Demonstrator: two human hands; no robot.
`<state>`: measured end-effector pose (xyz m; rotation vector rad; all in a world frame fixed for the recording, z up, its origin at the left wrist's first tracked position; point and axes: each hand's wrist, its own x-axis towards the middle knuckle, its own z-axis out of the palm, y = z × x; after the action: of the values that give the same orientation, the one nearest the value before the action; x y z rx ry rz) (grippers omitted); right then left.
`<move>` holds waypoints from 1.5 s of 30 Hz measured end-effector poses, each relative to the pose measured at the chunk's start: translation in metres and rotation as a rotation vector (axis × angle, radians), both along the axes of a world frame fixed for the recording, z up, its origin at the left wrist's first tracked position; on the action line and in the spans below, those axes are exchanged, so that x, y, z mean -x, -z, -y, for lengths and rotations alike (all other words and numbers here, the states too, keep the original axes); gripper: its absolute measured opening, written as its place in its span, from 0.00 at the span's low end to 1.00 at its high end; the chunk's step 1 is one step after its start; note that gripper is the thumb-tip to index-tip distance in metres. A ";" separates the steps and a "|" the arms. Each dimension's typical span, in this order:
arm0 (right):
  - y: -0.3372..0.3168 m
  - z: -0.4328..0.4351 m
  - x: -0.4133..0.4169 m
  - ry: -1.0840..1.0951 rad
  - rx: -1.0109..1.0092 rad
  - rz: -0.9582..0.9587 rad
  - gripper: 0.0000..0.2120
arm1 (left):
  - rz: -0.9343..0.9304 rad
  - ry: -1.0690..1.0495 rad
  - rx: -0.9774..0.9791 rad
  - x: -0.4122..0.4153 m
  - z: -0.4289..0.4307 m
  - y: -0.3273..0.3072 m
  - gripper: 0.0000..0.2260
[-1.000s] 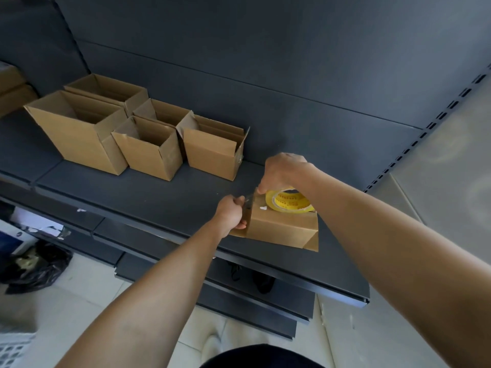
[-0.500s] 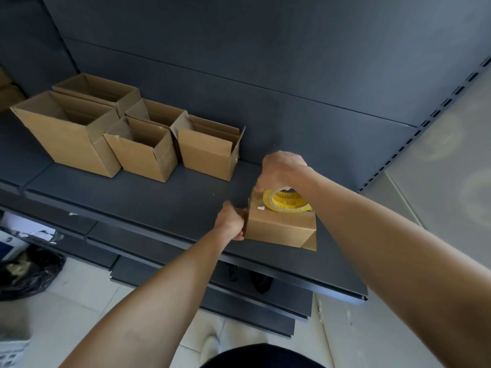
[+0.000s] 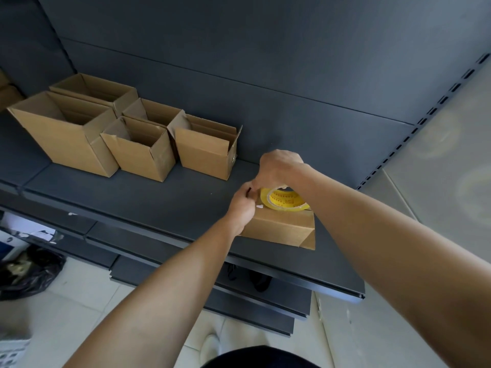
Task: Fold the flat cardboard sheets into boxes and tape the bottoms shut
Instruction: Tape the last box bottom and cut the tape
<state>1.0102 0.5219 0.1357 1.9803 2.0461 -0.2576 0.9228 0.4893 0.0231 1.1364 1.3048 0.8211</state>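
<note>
Five open cardboard boxes (image 3: 138, 152) sit left on the dark shelf (image 3: 159, 197). Sixth box (image 3: 279, 228) near the front edge, yellow tape roll (image 3: 285, 201) on top. Right hand (image 3: 279, 168) grips the roll from above. Left hand (image 3: 243, 205) curled at the roll's left side, can't tell what it pinches.

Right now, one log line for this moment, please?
step: taping; right hand grips tape on box; left hand curled beside tape, hold unclear

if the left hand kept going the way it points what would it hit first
The left hand points up and to the right. First in that line is the right hand, which grips the tape roll on the box. The two hands look nearly touching, though depth is unclear.
</note>
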 end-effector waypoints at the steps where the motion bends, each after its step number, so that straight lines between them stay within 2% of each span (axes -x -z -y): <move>1: -0.001 -0.001 -0.002 0.002 0.008 -0.027 0.19 | -0.008 -0.006 -0.019 -0.001 0.000 0.000 0.13; 7: -0.016 -0.002 -0.046 0.087 0.107 -0.305 0.22 | -0.012 0.000 -0.093 -0.008 -0.002 0.001 0.12; 11: -0.017 -0.001 -0.062 0.098 0.144 -0.377 0.17 | -0.056 0.008 -0.121 -0.011 -0.006 0.003 0.12; 15: -0.017 -0.003 -0.062 0.067 0.160 -0.346 0.17 | -0.118 0.026 -0.136 -0.011 -0.008 0.005 0.12; 20: -0.018 0.006 -0.091 0.098 0.165 -0.167 0.24 | -0.222 0.042 -0.160 -0.007 -0.011 0.007 0.12; 23: -0.015 0.011 -0.101 0.150 0.153 -0.144 0.29 | -0.234 0.065 -0.160 -0.010 -0.011 0.007 0.12; 27: -0.014 0.023 -0.120 0.182 0.136 -0.049 0.30 | -0.235 0.054 -0.134 -0.009 -0.012 0.008 0.12; 32: 0.000 0.035 -0.140 0.249 0.165 -0.059 0.32 | -0.238 0.045 -0.121 -0.014 -0.011 0.008 0.12; 38: 0.018 0.039 -0.146 0.286 0.230 0.004 0.43 | -0.255 0.041 -0.117 -0.016 -0.009 0.007 0.11; 42: 0.023 0.038 -0.150 0.299 0.249 -0.050 0.37 | -0.266 0.035 -0.124 -0.017 -0.008 0.006 0.11; 45: 0.029 0.040 -0.151 0.297 0.263 -0.058 0.36 | -0.280 0.029 -0.131 -0.017 -0.007 0.006 0.11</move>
<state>1.1616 0.4822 0.1071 2.1184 1.6425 -0.6187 0.9395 0.4958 0.0173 1.4105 1.4759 0.7532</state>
